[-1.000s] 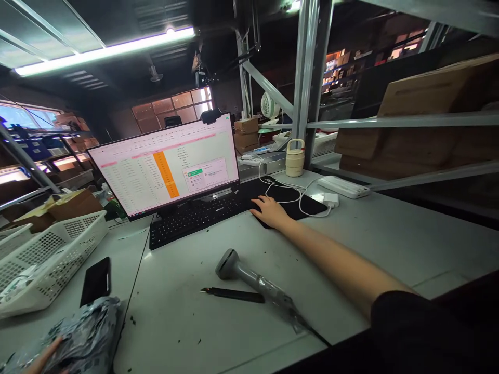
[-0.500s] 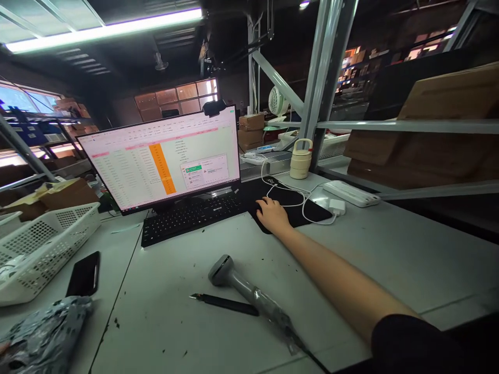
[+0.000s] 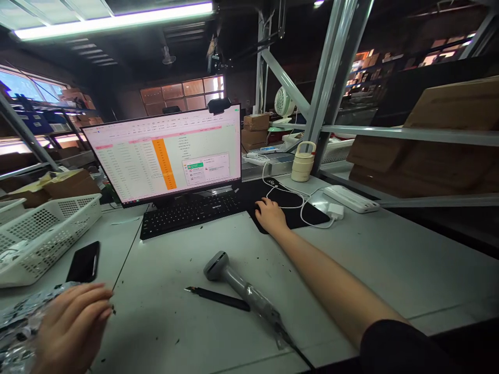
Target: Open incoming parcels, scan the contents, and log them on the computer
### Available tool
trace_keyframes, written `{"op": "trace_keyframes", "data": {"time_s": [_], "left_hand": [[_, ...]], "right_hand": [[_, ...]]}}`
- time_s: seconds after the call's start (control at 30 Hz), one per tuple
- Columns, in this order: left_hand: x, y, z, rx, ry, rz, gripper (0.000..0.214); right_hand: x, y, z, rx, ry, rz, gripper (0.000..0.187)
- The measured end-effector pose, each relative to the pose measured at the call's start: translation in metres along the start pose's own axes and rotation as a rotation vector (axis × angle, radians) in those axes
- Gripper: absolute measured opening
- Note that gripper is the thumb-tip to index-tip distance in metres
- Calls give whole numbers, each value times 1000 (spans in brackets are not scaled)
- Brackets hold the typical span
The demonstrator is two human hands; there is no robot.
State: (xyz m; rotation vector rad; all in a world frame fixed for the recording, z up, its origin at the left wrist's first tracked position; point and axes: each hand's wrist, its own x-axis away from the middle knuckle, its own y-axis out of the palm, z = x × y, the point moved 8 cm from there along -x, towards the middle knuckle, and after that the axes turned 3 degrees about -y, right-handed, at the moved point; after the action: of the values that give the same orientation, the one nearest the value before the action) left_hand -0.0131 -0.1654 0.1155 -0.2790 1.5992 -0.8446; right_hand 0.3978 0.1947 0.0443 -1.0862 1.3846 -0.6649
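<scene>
My right hand (image 3: 272, 215) lies on the black mouse pad (image 3: 307, 214), fingers curved over a dark mouse that is mostly hidden beneath them. My left hand (image 3: 72, 324) hovers at the lower left with its fingers stretched out, over the edge of a crinkled grey plastic parcel (image 3: 17, 317). A black phone (image 3: 83, 261) lies just beyond that hand. A grey handheld scanner (image 3: 241, 288) and a black pen-like knife (image 3: 218, 298) lie on the table between my arms. A black keyboard (image 3: 191, 211) sits under the monitor (image 3: 166, 153), which shows a spreadsheet.
A white perforated basket (image 3: 47, 234) stands at the left. White cables (image 3: 296, 200), a white charger (image 3: 336, 210), a white power strip (image 3: 351, 198) and a cream jar (image 3: 303, 162) sit behind the mouse pad. Metal shelving with cardboard (image 3: 421, 150) lines the right.
My left hand has come up into view over the grey parcel, fingers stretched. The view has shifted slightly. My right hand stays on the mouse.
</scene>
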Motion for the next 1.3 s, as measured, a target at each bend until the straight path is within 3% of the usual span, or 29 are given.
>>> {"op": "trace_keyframes", "data": {"time_s": [0.03, 0.1, 0.17, 0.27, 0.33, 0.43, 0.6, 0.87, 1.17, 1.3], "left_hand": [[-13, 16, 12, -26, 79, 16, 16], [-41, 60, 18, -41, 28, -55, 20], [-64, 111, 19, -32, -10, -213, 24], [-82, 177, 0, -28, -149, -453, 31], [-87, 206, -14, -25, -222, -532, 33], [-92, 230, -24, -21, -255, -541, 28], [-96, 244, -24, 12, -258, -506, 27], [-94, 231, -24, -67, -345, -453, 30], [-80, 218, -79, -192, -612, -317, 44], [-76, 218, -93, -181, -661, -275, 47]], "right_hand": [[0, 0, 0, 2, 0, 3, 41], [0, 1, 0, 5, -2, 8, 40], [-1, 3, 1, 8, -2, 13, 40], [-1, 4, 2, 13, -4, 25, 39], [-2, 5, 2, 15, -11, 30, 39], [-2, 5, 2, 13, -19, 32, 39], [-2, 3, 3, 18, -12, 47, 38], [-2, 7, 2, 60, -44, 20, 41], [-8, 15, 4, 49, -73, 27, 47], [-7, 14, 4, 46, -51, 9, 47]]}}
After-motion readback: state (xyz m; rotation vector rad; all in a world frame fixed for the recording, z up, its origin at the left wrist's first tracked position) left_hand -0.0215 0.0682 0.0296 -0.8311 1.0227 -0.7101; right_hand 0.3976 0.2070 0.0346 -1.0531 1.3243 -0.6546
